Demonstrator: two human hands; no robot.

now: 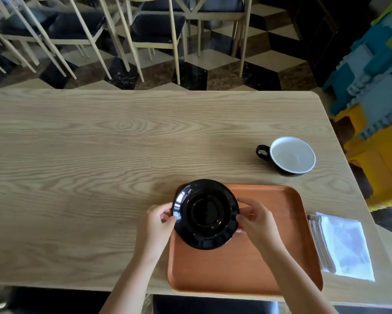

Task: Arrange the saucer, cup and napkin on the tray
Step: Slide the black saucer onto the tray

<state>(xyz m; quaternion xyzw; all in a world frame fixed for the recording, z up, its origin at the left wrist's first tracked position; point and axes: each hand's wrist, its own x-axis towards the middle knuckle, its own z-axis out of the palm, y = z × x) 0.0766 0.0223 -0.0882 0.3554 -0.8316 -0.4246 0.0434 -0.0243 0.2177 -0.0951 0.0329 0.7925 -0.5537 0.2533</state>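
A glossy black saucer (205,214) is over the far left corner of the orange tray (270,257), its rim reaching past the tray's left edge. My left hand (157,225) pinches the saucer's left rim and my right hand (256,219) pinches its right rim. I cannot tell whether the saucer rests on the tray or hovers just above it. A black cup (290,155) with a white inside stands upright on the table beyond the tray, handle pointing left. A folded white napkin (342,245) lies flat on the table just right of the tray.
The wooden table (99,166) stretches wide to the left and far side. Its right edge runs close to the napkin. Pale chairs (154,30) with dark seats stand behind it. Coloured foam blocks (376,98) are stacked at the right.
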